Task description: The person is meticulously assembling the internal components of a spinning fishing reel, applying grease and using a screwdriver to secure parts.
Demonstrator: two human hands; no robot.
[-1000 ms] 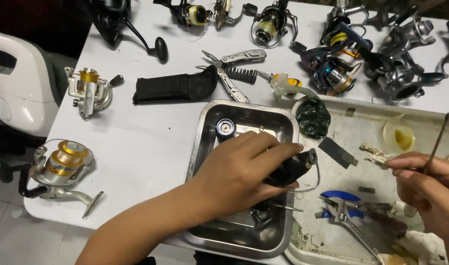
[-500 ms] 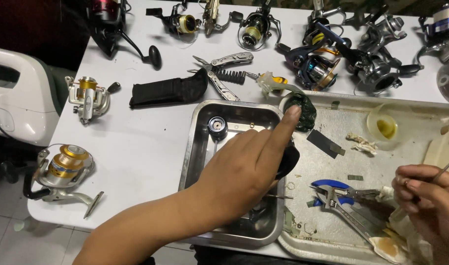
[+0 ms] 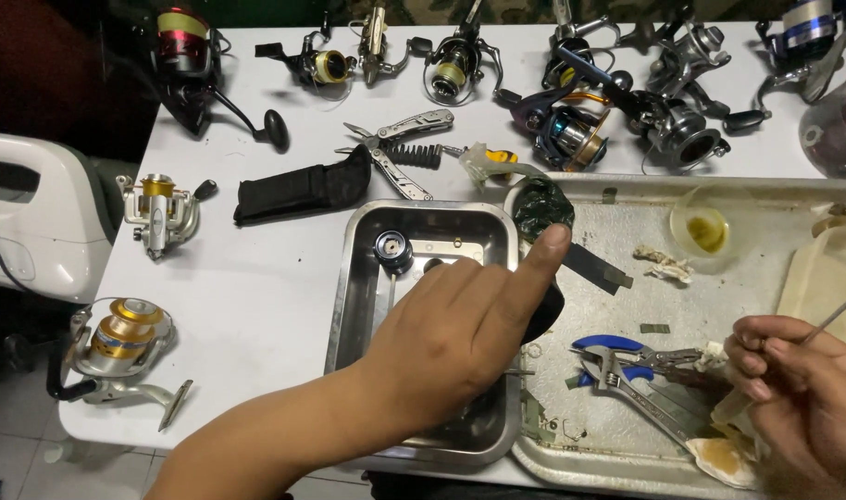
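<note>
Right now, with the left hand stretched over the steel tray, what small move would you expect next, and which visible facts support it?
Probably the left hand closes its index fingertip onto the dark green crumpled piece at the white tray's rim. The finger points at it, close to touching, while the right hand holds a thin rod aside.

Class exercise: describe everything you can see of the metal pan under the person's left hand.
The metal pan is a rectangular tray of shiny, steel-like metal with a rolled rim and rounded corners. It sits flat on the white table, close beside the larger white tray. Inside lies a small dark round part. The left hand reaches across it, hiding much of its floor.
</note>
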